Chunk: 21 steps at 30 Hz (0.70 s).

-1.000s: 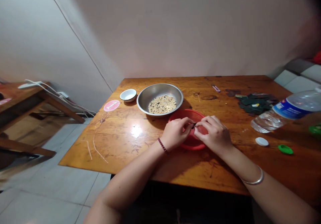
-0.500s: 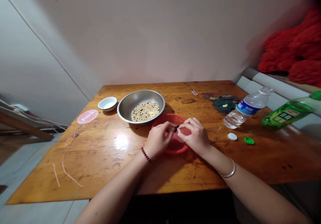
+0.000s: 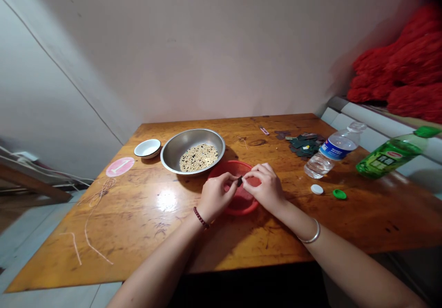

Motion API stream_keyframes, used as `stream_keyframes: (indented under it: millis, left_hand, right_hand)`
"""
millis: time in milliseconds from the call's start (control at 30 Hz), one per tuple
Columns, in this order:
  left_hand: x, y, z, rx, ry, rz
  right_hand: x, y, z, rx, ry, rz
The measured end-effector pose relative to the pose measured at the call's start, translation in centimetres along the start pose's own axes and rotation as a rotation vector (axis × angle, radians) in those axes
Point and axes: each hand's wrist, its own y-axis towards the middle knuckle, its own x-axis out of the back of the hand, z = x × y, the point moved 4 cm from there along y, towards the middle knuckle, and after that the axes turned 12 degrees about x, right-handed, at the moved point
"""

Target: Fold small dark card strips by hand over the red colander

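Note:
Over the red plastic basket (image 3: 238,210), my two hands meet fingertip to fingertip. My left hand (image 3: 218,195), with a beaded bracelet at its wrist, is closed in a pinch on a small dark flat piece (image 3: 240,181). My right hand (image 3: 265,184), wearing a silver bangle, is also pinched, its thumb and forefinger at the right edge of the same piece. Just behind and left of the basket stands a steel bowl (image 3: 172,157) with pale and dark beans or beads (image 3: 198,157) in it. The fingers cover part of the basket's inside.
A small white bowl (image 3: 147,148), a pink disc marked 1 (image 3: 120,166) and loose string (image 3: 90,225) lie left. At right are dark flat pieces (image 3: 304,144), a clear water bottle (image 3: 333,151), a green bottle (image 3: 393,155), a white cap (image 3: 316,189) and a green cap (image 3: 339,194).
The view has shifted slightly, so the table sits a little lower. My fingers have shifted a little around the dark piece, which now shows more at my left fingertips.

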Motion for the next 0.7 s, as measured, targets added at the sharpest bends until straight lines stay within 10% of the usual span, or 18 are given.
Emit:
stream_keyframes:
  millis: [700]
  left_hand:
    - [0.43, -0.14, -0.16, -0.006, 0.052, -0.027]
  right_hand:
    - [-0.38, -0.1, -0.05, 0.018, 0.026, -0.011]
